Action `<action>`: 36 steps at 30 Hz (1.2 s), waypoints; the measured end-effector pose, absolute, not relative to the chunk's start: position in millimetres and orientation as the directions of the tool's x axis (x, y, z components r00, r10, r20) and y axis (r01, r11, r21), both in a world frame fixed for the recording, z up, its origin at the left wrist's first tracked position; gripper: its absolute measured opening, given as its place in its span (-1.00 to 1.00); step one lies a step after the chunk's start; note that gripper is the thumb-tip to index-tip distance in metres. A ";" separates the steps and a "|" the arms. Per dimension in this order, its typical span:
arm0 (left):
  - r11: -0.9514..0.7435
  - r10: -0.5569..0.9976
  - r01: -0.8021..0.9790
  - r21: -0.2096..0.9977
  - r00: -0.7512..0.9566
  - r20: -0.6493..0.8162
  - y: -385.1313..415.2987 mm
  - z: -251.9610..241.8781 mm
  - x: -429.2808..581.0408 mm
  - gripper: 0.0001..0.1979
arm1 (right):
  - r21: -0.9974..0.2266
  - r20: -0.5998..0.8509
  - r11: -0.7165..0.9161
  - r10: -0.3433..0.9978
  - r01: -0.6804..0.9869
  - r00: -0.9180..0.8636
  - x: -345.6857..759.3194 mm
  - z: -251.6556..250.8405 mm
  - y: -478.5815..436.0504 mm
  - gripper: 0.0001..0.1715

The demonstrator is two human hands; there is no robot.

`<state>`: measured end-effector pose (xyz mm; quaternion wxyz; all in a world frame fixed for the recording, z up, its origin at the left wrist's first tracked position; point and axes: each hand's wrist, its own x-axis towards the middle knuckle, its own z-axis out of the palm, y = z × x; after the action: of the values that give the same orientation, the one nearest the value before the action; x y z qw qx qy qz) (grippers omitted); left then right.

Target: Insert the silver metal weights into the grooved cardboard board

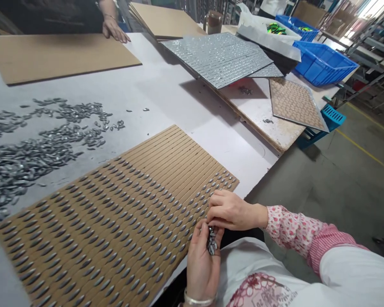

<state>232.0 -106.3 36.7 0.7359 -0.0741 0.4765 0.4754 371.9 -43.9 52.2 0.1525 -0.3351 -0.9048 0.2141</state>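
Observation:
My left hand is cupped at the near edge of a brown grooved board, fingers curled around a small heap of silver, spindle-shaped metal pieces. Over its fingertips, my right hand is closed in a pinch; whatever lies between those fingertips is hidden. Rows of similar metal pieces lie in the board's grooves across its left part and along its right end. Bare grooves show in the far right part of the board. Beyond it, a large loose pile of these pieces covers the white table.
Across the table, another person's hand rests on a plain brown board. Silver-covered boards overhang the table at the back right. Blue bins, a patterned board and a blue stool stand to the right.

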 end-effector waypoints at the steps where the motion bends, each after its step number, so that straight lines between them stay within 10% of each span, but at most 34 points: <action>1: 0.539 0.628 -0.767 0.346 0.092 -0.773 -106.3 37.3 232.2 -0.89 | -0.493 0.127 0.679 0.674 0.544 -0.728 372.5 51.5 -42.9 -0.71; 14: 0.588 0.637 -0.725 0.360 0.140 -0.758 -107.7 45.3 228.0 -0.77 | -0.772 0.167 0.440 0.838 0.460 -0.520 399.8 41.1 -11.3 -0.78; 25: 0.633 0.605 -0.715 0.297 0.218 -0.765 -111.1 39.6 229.0 -0.85 | -0.537 0.074 0.337 0.932 0.773 -0.355 447.8 4.8 46.8 -0.82; 36: 0.580 0.601 -0.771 0.263 0.187 -0.777 -109.8 39.7 230.4 -0.88 | -0.577 0.189 0.314 0.950 0.754 -0.251 444.6 -2.2 39.2 -0.82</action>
<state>230.4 -109.8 39.7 0.7648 -0.0937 0.4530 0.4484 444.6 39.2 -2.2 0.2591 -0.5546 -0.7679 0.1886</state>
